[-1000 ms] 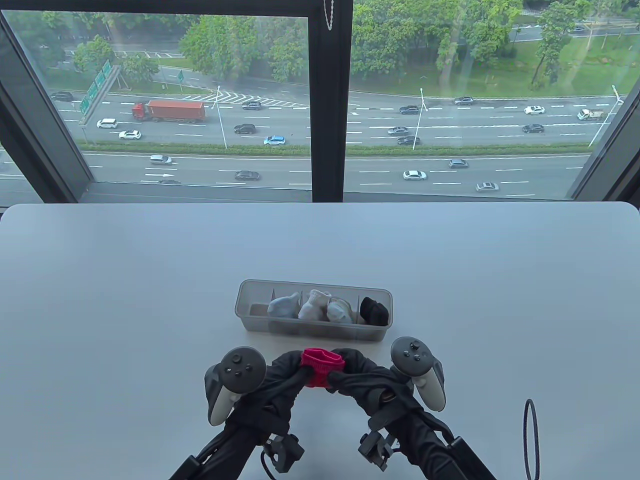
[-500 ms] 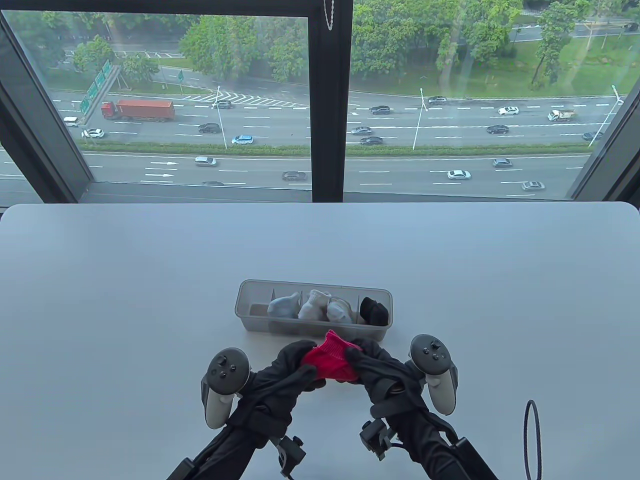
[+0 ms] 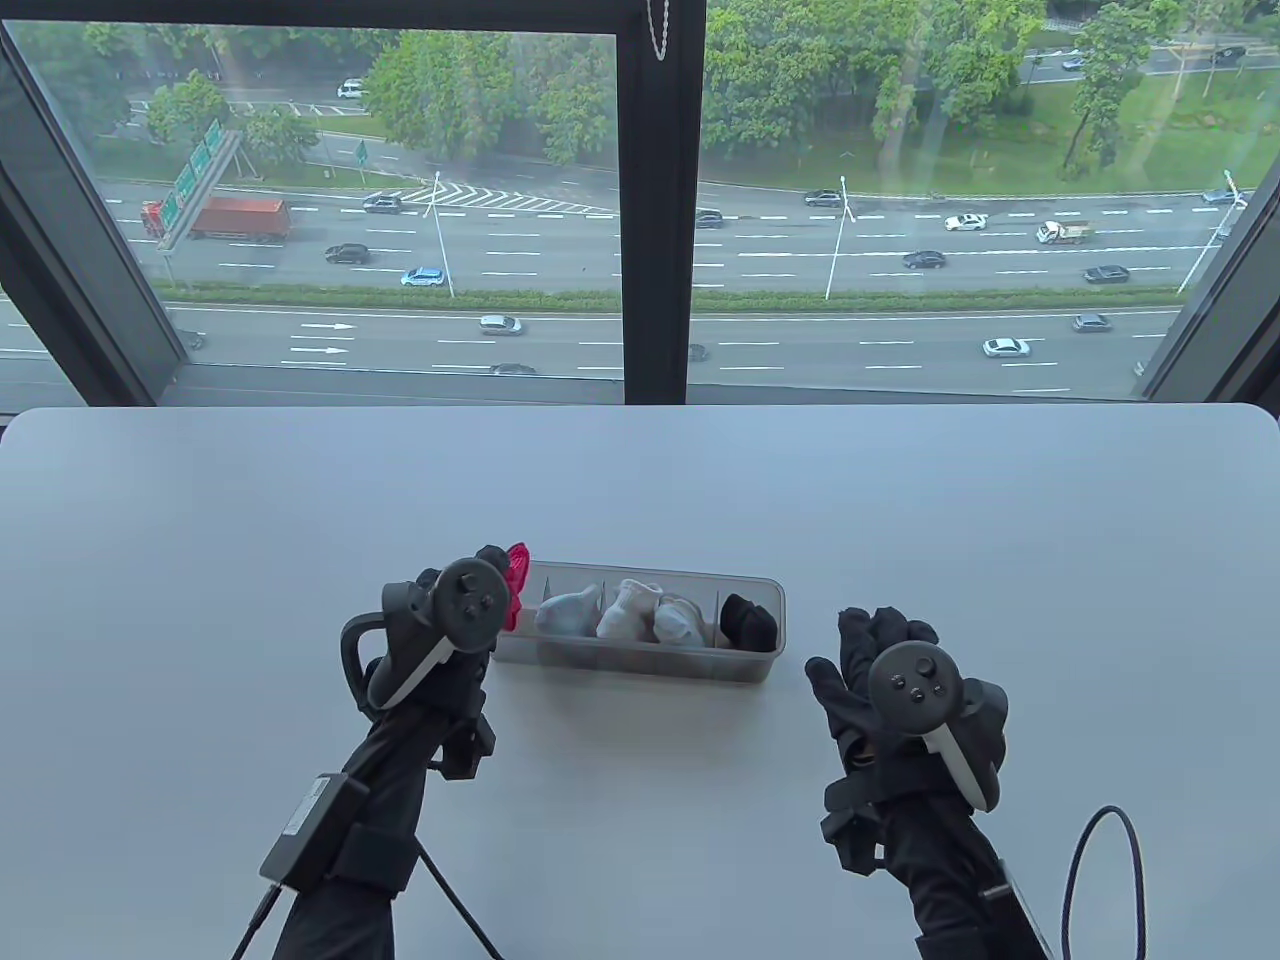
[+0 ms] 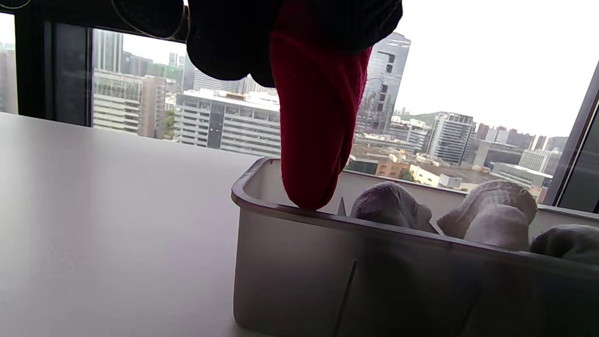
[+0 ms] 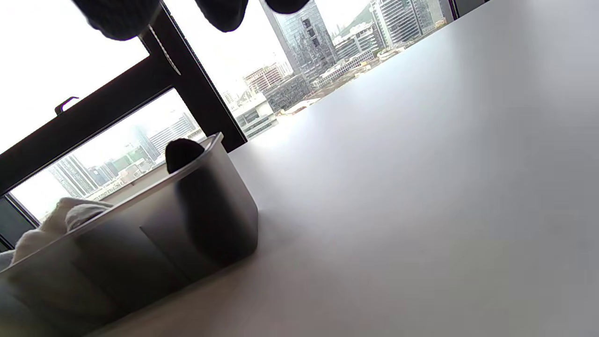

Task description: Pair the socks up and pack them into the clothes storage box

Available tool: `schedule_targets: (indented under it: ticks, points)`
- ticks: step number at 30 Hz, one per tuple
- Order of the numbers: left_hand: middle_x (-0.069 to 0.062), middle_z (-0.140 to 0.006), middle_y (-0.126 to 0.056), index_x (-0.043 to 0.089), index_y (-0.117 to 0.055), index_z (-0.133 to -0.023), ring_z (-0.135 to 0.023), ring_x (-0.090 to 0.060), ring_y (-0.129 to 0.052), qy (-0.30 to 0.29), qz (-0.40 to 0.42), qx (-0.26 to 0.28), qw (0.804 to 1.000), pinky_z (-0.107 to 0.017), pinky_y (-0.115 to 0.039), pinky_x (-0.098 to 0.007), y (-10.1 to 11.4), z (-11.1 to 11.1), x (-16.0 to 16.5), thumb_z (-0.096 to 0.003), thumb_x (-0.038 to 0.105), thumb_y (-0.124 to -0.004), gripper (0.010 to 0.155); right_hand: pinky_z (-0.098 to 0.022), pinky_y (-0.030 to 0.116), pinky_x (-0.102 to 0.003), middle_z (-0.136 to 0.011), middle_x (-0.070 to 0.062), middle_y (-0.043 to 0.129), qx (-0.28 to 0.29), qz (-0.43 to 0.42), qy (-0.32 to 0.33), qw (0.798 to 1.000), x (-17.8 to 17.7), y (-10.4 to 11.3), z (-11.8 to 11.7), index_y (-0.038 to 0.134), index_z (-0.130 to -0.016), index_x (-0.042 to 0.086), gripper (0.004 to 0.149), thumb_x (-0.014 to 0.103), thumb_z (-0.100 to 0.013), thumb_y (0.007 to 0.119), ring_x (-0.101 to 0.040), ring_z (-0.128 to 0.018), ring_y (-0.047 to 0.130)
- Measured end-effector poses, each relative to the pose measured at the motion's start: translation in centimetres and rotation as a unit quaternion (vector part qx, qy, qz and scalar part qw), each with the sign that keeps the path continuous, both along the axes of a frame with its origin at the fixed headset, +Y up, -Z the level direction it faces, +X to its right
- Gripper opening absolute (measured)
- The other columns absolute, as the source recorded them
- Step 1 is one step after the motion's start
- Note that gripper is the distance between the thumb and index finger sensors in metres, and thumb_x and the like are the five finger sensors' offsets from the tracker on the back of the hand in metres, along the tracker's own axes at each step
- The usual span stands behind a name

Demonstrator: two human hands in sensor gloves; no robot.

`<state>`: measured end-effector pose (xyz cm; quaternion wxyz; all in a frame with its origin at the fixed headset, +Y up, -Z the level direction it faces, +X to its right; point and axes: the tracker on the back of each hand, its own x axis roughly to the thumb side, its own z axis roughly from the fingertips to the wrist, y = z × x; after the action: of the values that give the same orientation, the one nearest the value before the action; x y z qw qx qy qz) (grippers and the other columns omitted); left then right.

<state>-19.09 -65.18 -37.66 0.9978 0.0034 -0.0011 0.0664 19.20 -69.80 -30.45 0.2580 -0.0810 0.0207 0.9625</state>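
A clear plastic storage box [image 3: 640,662] stands mid-table with dividers inside. It holds a pale blue sock bundle [image 3: 566,611], two white bundles [image 3: 628,610] and a black bundle [image 3: 749,621]. My left hand [image 3: 497,575] grips a rolled red sock pair [image 3: 517,570] over the box's left end. In the left wrist view the red sock pair [image 4: 316,117] hangs from my fingers, its tip level with the box rim [image 4: 262,203]. My right hand [image 3: 868,650] rests on the table to the right of the box, fingers relaxed and holding nothing.
The white table [image 3: 300,520] runs back to a large window [image 3: 640,200]. A black cable loop [image 3: 1100,880] lies near the front right edge. In the right wrist view the box's right end [image 5: 206,210] stands close by.
Both hands were together on the red sock in front of the box. The left hand has carried it up to the box's left end; the right hand let go and moved right.
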Motion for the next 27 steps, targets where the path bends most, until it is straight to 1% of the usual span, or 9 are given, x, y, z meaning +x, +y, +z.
schedule_targets:
  ticks: [2, 5, 7, 9, 12, 15, 18, 22, 27]
  points:
    - [-0.016, -0.103, -0.082, 0.020, -0.064, -0.107, -0.098, -0.042, -0.075, 0.010, -0.013, -0.032, 0.999, -0.075, -0.057, -0.066, -1.1, -1.1, 0.3, -0.0590, 0.026, -0.067, 0.048, -0.077, 0.014, -0.060, -0.119, -0.010, 0.013, -0.019, 0.005, 0.003, 1.000, 0.1, -0.6, -0.2, 0.035, -0.110, 0.028, 0.070, 0.052, -0.050, 0.062, -0.034, -0.106, 0.002]
    - [-0.015, -0.104, -0.082, 0.020, -0.064, -0.107, -0.103, -0.042, -0.069, 0.024, -0.038, -0.067, 0.997, -0.076, -0.054, -0.066, -3.1, -2.3, 0.4, -0.0591, 0.026, -0.067, 0.048, -0.077, 0.009, -0.058, -0.119, -0.006, 0.008, -0.035, 0.026, 0.005, 0.999, 0.1, -1.2, -0.4, 0.032, -0.109, 0.030, 0.070, 0.053, -0.050, 0.061, -0.030, -0.105, -0.004]
    - [-0.015, -0.107, -0.074, 0.021, -0.067, -0.106, -0.106, -0.044, -0.060, 0.026, -0.026, -0.063, 0.997, -0.077, -0.051, -0.066, -4.0, -2.6, 0.3, -0.0598, 0.028, -0.064, 0.047, -0.077, 0.008, -0.057, -0.118, -0.005, 0.006, -0.041, 0.037, 0.007, 0.998, 0.0, -1.5, -0.4, 0.031, -0.109, 0.031, 0.071, 0.054, -0.049, 0.061, -0.029, -0.104, -0.006]
    - [-0.018, -0.117, -0.057, 0.021, -0.069, -0.105, -0.109, -0.048, -0.046, 0.026, -0.022, -0.079, 0.996, -0.078, -0.043, -0.068, -4.3, -2.6, 0.2, -0.0602, 0.032, -0.062, 0.047, -0.077, 0.007, -0.057, -0.118, -0.004, 0.005, -0.043, 0.040, 0.008, 0.998, -0.1, -1.6, -0.4, 0.030, -0.109, 0.032, 0.070, 0.054, -0.049, 0.061, -0.028, -0.104, -0.007]
    - [-0.018, -0.122, -0.043, 0.023, -0.062, -0.109, -0.112, -0.048, -0.033, 0.021, -0.008, -0.072, 0.997, -0.079, -0.034, -0.070, -4.1, -2.2, -0.5, -0.0603, 0.036, -0.057, 0.051, -0.077, 0.005, -0.056, -0.117, -0.003, 0.003, -0.045, 0.050, 0.011, 0.998, -0.2, -1.9, -0.4, 0.029, -0.109, 0.033, 0.071, 0.054, -0.049, 0.061, -0.027, -0.103, -0.009]
    - [-0.018, -0.124, -0.015, 0.027, -0.032, -0.117, -0.113, -0.047, -0.009, -0.008, 0.022, -0.074, 0.997, -0.078, -0.018, -0.071, -3.2, -1.0, -1.2, -0.0594, 0.044, -0.052, 0.064, -0.077, 0.003, -0.056, -0.117, -0.001, 0.000, -0.048, 0.067, 0.011, 0.997, -0.4, -2.0, -0.5, 0.027, -0.108, 0.036, 0.070, 0.054, -0.049, 0.061, -0.025, -0.102, -0.012]
    - [-0.013, -0.120, 0.006, 0.031, -0.014, -0.116, -0.108, -0.046, 0.010, -0.034, 0.016, -0.091, 0.995, -0.074, -0.004, -0.071, -2.2, 0.9, -2.2, -0.0592, 0.049, -0.047, 0.068, -0.077, -0.001, -0.053, -0.116, 0.001, -0.004, -0.047, 0.104, 0.014, 0.993, -0.7, -2.2, -0.5, 0.024, -0.107, 0.039, 0.071, 0.055, -0.049, 0.060, -0.023, -0.102, -0.015]
    - [-0.014, -0.113, 0.021, 0.032, 0.000, -0.113, -0.100, -0.048, 0.023, -0.057, -0.005, -0.128, 0.990, -0.069, 0.004, -0.074, -2.4, 3.4, -3.5, -0.0587, 0.057, -0.042, 0.073, -0.076, -0.004, -0.051, -0.115, 0.003, -0.007, -0.050, 0.122, 0.025, 0.991, -1.0, -2.5, -0.4, 0.022, -0.105, 0.042, 0.071, 0.056, -0.048, 0.060, -0.021, -0.101, -0.017]
    - [-0.019, -0.108, 0.028, 0.030, 0.011, -0.110, -0.095, -0.051, 0.028, -0.086, -0.030, -0.146, 0.985, -0.064, 0.006, -0.076, -4.7, 6.8, -4.7, -0.0580, 0.063, -0.038, 0.079, -0.074, -0.011, -0.049, -0.112, 0.006, -0.014, -0.066, 0.145, 0.049, 0.986, -1.4, -3.2, -0.3, 0.014, -0.102, 0.048, 0.073, 0.061, -0.045, 0.058, -0.019, -0.099, -0.023]
